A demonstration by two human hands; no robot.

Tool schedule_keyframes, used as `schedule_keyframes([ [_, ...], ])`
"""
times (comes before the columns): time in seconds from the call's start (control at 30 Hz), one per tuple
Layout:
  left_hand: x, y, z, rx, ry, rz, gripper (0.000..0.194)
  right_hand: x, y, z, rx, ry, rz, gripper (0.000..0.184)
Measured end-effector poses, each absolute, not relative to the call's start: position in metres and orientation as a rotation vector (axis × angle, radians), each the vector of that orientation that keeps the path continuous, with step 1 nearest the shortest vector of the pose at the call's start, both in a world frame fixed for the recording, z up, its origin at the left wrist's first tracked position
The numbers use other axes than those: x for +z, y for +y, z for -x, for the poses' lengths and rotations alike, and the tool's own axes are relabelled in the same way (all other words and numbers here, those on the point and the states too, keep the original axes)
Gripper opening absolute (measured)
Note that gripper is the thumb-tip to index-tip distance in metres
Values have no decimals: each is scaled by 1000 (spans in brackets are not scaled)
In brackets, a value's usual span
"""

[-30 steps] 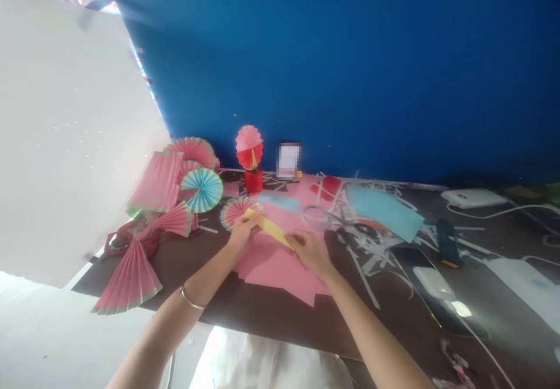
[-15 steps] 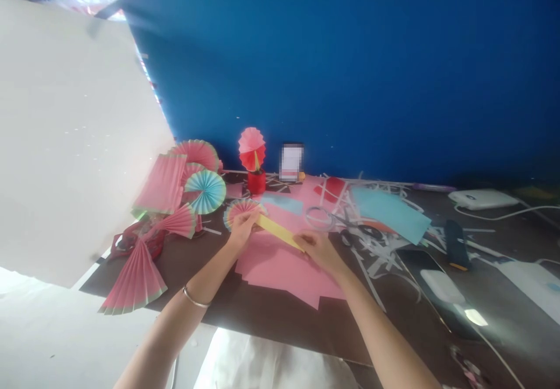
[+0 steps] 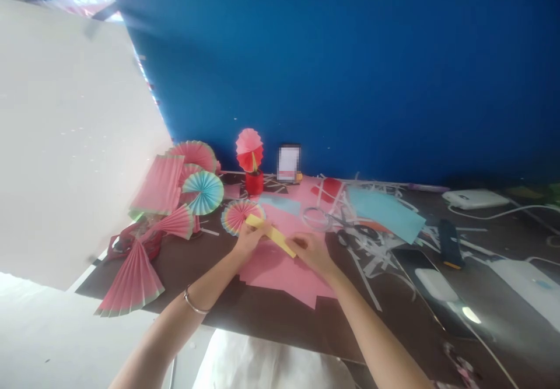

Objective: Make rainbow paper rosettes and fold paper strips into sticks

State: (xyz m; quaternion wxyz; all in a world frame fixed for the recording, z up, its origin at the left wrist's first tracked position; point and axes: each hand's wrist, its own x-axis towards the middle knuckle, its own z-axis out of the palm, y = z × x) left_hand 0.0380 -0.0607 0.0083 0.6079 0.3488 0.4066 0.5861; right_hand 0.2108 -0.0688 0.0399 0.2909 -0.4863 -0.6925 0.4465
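Note:
A narrow yellow paper strip (image 3: 279, 240) is held slantwise between my two hands, above pink paper sheets (image 3: 280, 272). My left hand (image 3: 251, 238) grips it near its upper left end, fingers closed on the paper. At the lower right end, my right hand (image 3: 311, 250) pinches the strip between thumb and fingers. A round pleated paper fan (image 3: 238, 214) in pink with a pale blue rim lies just behind my left hand. Scissors (image 3: 359, 230) rest on paper scraps to the right of my right hand.
Pink pleated fans (image 3: 133, 278) and a blue rosette (image 3: 203, 192) crowd the left. A red pot (image 3: 254, 183) holds a paper flower at the back. White paper strips (image 3: 380, 255), a light blue sheet (image 3: 387, 211) and a phone (image 3: 431, 284) with a cable lie right.
My left hand has slid along the yellow strip toward its middle, so its upper left end now sticks out past the fingers. My right hand keeps its pinch.

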Motion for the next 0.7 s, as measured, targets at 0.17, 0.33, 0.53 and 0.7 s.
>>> schedule_keyframes([
  [0.17, 8, -65, -40, 1272, 986, -969, 33, 38, -69, -205, 1213, -1850, 1204, 34],
  [0.33, 9, -61, -39, 1304, 914, -761, 39, 36, -71, -203, 1140, -1865, 1265, 36],
  [0.53, 12, -53, -31, 1426, 905, -608, 40, 44, -71, -207, 1226, -1792, 1316, 33],
  [0.7, 14, -49, -27, 1437, 872, -548, 37, 45, -67, -210, 1175, -1774, 1357, 31],
])
